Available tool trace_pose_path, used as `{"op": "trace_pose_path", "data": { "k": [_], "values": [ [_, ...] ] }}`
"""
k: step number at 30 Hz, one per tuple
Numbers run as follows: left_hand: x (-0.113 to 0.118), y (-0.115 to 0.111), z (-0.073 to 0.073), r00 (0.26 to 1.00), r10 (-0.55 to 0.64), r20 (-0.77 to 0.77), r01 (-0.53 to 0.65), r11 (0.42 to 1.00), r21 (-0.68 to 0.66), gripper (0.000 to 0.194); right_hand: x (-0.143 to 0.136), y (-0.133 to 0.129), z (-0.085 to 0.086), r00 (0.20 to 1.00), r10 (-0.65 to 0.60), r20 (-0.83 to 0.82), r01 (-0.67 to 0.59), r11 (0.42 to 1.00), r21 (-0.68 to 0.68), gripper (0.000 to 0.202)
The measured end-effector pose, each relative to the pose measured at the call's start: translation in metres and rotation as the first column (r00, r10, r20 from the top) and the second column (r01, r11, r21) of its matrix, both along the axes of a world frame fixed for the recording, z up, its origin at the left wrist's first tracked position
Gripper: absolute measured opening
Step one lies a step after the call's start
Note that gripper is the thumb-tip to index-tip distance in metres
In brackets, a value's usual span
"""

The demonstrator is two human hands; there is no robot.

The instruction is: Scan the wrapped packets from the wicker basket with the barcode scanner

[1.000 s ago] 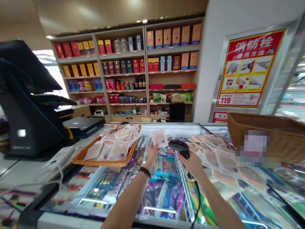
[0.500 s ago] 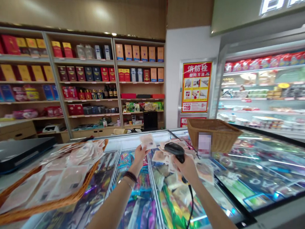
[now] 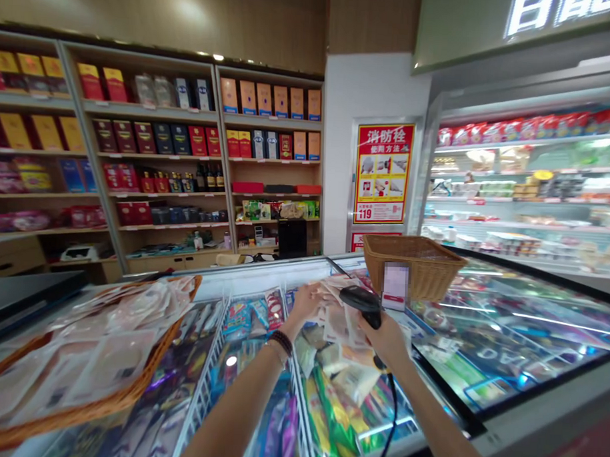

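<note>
My right hand (image 3: 385,332) is closed round the grip of a black barcode scanner (image 3: 360,301), whose cable hangs down over the freezer. Left of the scanner, my left hand (image 3: 308,304) reaches to a pile of flat, pale packets (image 3: 339,323) on the freezer glass; its fingers are blurred against them, and whether they hold one cannot be made out. On the left, an orange-rimmed wicker tray (image 3: 163,357) holds several similar packets (image 3: 115,362).
A brown wicker basket (image 3: 418,266) with a label stands behind the scanner. Below the hands is a glass-topped freezer (image 3: 473,428) with colourful packs. A dark device (image 3: 27,302) sits at the left edge. Shelves of boxes and a lit fridge line the back.
My left hand has moved right, from holding up a pale packet to the pile. The scanner in my right hand has shifted slightly right. The view has turned a little.
</note>
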State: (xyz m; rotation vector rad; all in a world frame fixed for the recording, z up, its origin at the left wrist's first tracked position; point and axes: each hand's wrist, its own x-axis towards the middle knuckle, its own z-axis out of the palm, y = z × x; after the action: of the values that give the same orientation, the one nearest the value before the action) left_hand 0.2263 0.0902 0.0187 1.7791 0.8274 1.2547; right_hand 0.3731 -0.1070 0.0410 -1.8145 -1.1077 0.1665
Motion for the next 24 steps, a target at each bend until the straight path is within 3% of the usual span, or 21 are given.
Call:
{"op": "trace_pose_path", "data": {
  "k": [3,7,14,17,20,22,24],
  "values": [
    [-0.036,-0.003,-0.004,0.986,0.102,-0.133,-0.082,0.986,0.145,0.023,-0.013,0.008,0.001,0.999,0.035,-0.002,-0.035,0.999,0.011,0.03],
    [-0.106,-0.011,-0.003,0.951,0.188,-0.245,-0.13,0.963,0.235,0.029,-0.043,0.026,0.005,0.99,0.138,-0.003,-0.138,0.99,0.028,0.032],
    [-0.243,-0.03,0.021,0.87,0.442,-0.217,-0.331,0.851,0.408,0.028,-0.117,0.065,0.012,0.93,0.365,-0.047,-0.362,0.93,0.061,0.031],
    [-0.298,-0.036,0.029,0.751,0.614,-0.243,-0.474,0.757,0.449,0.031,-0.151,0.077,0.012,0.899,0.433,-0.06,-0.43,0.901,0.064,0.035],
    [-0.348,-0.043,0.028,0.542,0.773,-0.33,-0.625,0.632,0.458,0.04,-0.183,0.084,0.009,0.874,0.481,-0.066,-0.478,0.877,0.049,0.035],
    [-0.374,-0.049,0.023,0.395,0.81,-0.433,-0.702,0.57,0.426,0.048,-0.201,0.087,0.006,0.853,0.515,-0.085,-0.515,0.857,0.027,0.032],
    [-0.394,-0.053,0.018,0.298,0.79,-0.535,-0.745,0.543,0.387,0.059,-0.213,0.088,0.003,0.836,0.542,-0.086,-0.544,0.839,-0.007,0.03]
  ]
}}
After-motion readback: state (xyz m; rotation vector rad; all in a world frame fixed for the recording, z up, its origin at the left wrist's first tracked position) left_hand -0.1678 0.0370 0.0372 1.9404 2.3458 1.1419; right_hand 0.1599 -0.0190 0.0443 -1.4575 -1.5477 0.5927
